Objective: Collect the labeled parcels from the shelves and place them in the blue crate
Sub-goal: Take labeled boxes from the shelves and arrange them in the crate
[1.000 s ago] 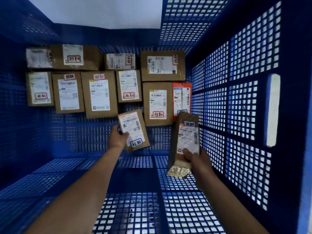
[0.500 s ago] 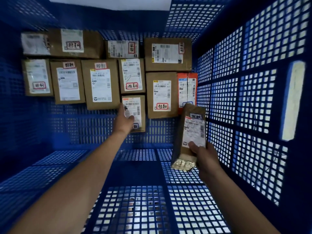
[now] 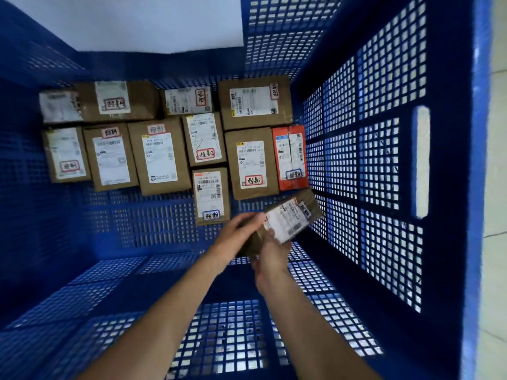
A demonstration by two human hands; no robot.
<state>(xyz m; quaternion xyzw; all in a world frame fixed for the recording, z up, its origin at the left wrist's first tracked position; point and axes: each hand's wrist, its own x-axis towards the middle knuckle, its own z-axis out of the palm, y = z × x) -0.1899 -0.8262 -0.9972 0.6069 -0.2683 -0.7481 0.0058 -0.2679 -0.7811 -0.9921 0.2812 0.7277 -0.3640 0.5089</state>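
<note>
I look down into the blue crate point(image 3: 384, 165). Several labeled brown parcels lie in rows on its far floor, with a red parcel point(image 3: 290, 157) at the right end. A small brown parcel point(image 3: 210, 196) lies flat just below the rows, free of my hands. Both hands hold a long brown parcel point(image 3: 290, 220) tilted near the right wall: my left hand point(image 3: 238, 234) grips its near left end and my right hand point(image 3: 270, 259) holds it from below.
The crate's perforated walls rise on all sides, the right wall point(image 3: 389, 215) close to the held parcel. Bare mesh floor point(image 3: 225, 338) lies under my forearms. A white surface point(image 3: 131, 20) shows beyond the far rim.
My left hand let go of the small parcel, which now lies flat below the rows, and moved right onto the long parcel. The long parcel has tipped from upright to slanted.
</note>
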